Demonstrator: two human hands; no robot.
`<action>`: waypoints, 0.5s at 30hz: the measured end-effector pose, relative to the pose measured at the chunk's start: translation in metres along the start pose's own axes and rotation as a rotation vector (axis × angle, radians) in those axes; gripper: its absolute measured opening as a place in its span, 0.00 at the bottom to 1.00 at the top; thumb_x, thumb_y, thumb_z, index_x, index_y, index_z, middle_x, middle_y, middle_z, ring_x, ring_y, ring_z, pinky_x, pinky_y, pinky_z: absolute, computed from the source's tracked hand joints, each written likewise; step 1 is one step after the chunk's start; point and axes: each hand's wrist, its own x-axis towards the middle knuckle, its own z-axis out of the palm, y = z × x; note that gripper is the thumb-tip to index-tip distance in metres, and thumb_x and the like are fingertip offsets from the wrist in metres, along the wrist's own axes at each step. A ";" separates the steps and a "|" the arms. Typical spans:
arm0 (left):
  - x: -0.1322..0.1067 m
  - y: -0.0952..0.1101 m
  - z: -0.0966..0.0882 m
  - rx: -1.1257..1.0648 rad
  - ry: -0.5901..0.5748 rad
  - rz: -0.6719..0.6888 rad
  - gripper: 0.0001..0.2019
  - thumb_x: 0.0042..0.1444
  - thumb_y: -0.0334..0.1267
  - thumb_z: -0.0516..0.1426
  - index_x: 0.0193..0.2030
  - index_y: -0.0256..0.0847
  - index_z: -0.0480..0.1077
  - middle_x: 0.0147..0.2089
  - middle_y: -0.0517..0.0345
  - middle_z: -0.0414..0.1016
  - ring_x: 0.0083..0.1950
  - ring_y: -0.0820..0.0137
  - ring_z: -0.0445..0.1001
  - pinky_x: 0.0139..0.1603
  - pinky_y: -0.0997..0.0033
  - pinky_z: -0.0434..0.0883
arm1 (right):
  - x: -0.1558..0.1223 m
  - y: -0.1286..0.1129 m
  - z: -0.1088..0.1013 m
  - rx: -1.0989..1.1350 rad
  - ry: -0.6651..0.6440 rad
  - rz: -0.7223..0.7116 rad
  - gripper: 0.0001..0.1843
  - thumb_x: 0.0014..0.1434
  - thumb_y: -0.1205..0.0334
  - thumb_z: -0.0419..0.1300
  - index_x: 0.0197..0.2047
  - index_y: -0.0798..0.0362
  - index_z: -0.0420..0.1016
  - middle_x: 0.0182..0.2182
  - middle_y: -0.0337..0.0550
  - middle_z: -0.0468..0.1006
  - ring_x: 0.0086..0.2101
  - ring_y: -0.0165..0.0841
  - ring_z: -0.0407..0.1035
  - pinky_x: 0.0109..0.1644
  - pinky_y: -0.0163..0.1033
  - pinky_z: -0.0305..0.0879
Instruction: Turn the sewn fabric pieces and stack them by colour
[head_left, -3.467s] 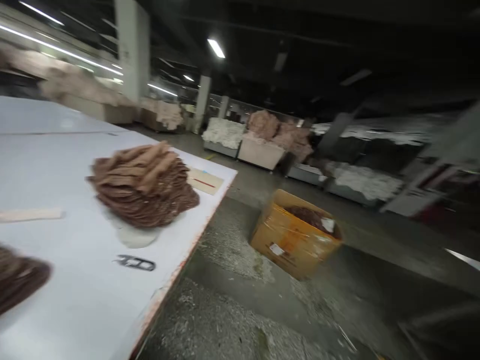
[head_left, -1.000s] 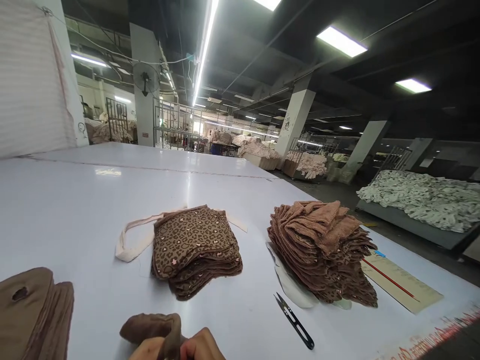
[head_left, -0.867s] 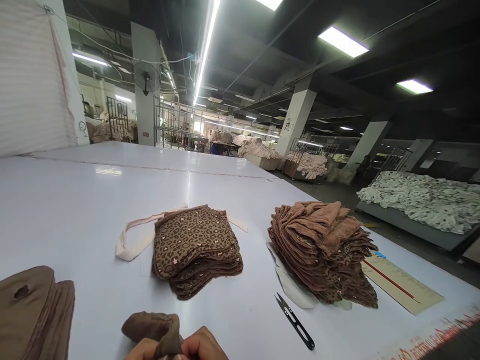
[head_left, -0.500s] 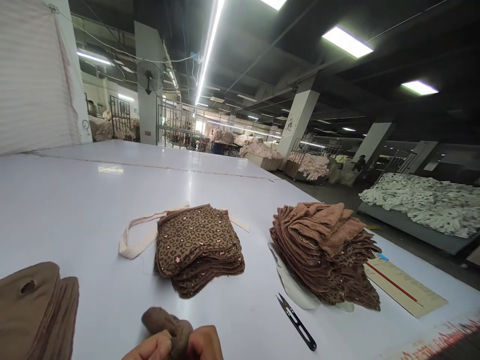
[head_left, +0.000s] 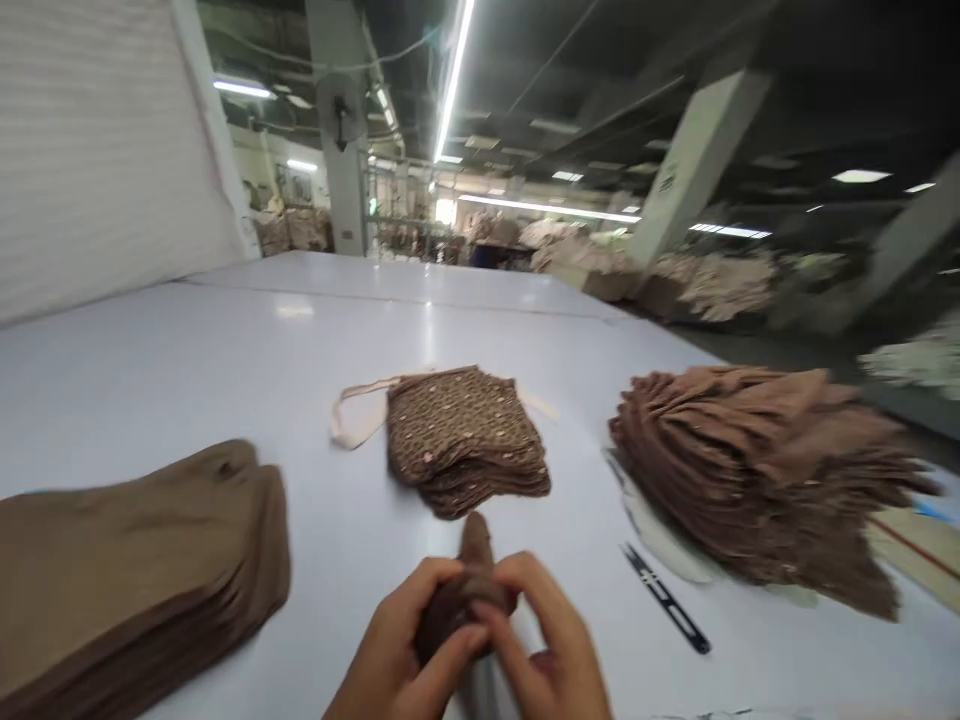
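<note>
A small brown fabric piece (head_left: 474, 545) is bunched up between my hands at the bottom middle of the head view. My left hand (head_left: 409, 645) closes on its left side, thumb pressed toward the centre. From the other side my right hand (head_left: 551, 635) pinches it, the two thumbs nearly meeting. Just beyond them lies a stack of leopard-print fabric pieces (head_left: 465, 425) on a pale strap (head_left: 352, 435). To the left is a pile of plain brown pieces (head_left: 150, 560), the top one with a small hole. Motion blurs the fabric's exact shape.
Black thread snips (head_left: 666, 600) lie right of my hands on the white table (head_left: 247, 370). A tall ruffled heap of brown fabric (head_left: 765, 480) stands farther right, beside a card (head_left: 919, 545). Fabric-filled carts (head_left: 724, 285) and a pillar (head_left: 697, 160) are beyond the table.
The view has swung left, so the table's things appear shifted right and the brown pile shows more fully. Both hands, still holding the brown piece, have come further up into view.
</note>
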 end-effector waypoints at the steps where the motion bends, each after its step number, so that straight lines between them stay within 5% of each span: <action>1: 0.002 0.003 0.001 -0.005 -0.070 0.014 0.15 0.54 0.49 0.57 0.39 0.39 0.71 0.35 0.55 0.74 0.37 0.68 0.70 0.38 0.74 0.67 | 0.001 0.000 -0.002 0.044 0.001 0.041 0.05 0.61 0.61 0.55 0.32 0.48 0.66 0.27 0.35 0.67 0.29 0.29 0.65 0.32 0.31 0.64; 7: 0.015 0.007 -0.007 0.000 -0.133 0.030 0.10 0.56 0.38 0.56 0.38 0.33 0.74 0.34 0.52 0.75 0.36 0.67 0.71 0.38 0.73 0.67 | 0.002 0.007 -0.008 0.191 -0.079 0.169 0.04 0.62 0.58 0.53 0.35 0.46 0.65 0.29 0.35 0.67 0.31 0.29 0.66 0.34 0.28 0.66; 15: 0.015 0.006 -0.012 0.163 -0.079 0.112 0.11 0.53 0.26 0.51 0.38 0.37 0.73 0.37 0.56 0.74 0.40 0.69 0.71 0.43 0.74 0.65 | 0.006 0.007 -0.006 0.065 -0.163 0.227 0.06 0.58 0.55 0.57 0.37 0.46 0.69 0.29 0.38 0.70 0.32 0.32 0.68 0.34 0.31 0.67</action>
